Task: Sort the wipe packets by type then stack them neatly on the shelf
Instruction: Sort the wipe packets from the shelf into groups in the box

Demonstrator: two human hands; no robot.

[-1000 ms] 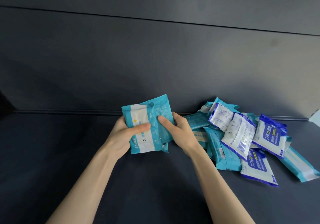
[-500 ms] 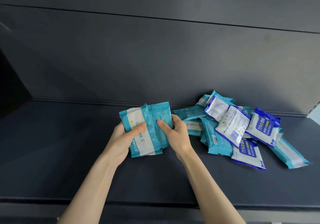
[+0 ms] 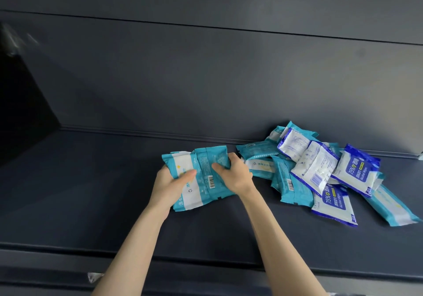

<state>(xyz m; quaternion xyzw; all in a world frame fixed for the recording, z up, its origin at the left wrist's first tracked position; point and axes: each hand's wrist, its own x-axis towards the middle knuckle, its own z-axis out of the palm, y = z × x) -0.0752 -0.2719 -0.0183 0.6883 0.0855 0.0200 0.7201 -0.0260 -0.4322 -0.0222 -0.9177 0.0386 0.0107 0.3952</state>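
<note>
Two teal wipe packets overlap in both my hands near the middle of the dark shelf. My left hand grips their left side, thumb on top. My right hand grips their right edge. To the right lies a loose pile of mixed packets: teal ones and blue-and-white alcohol wipe packets, some face down, overlapping each other.
The shelf's back wall rises just behind the pile. A dark side panel closes the left end. The shelf's front lip runs below my forearms, with a small white tag on it.
The teal packets in my hands have come lower, toward the shelf surface. The view has shifted so the shelf's front edge and left panel now show.
</note>
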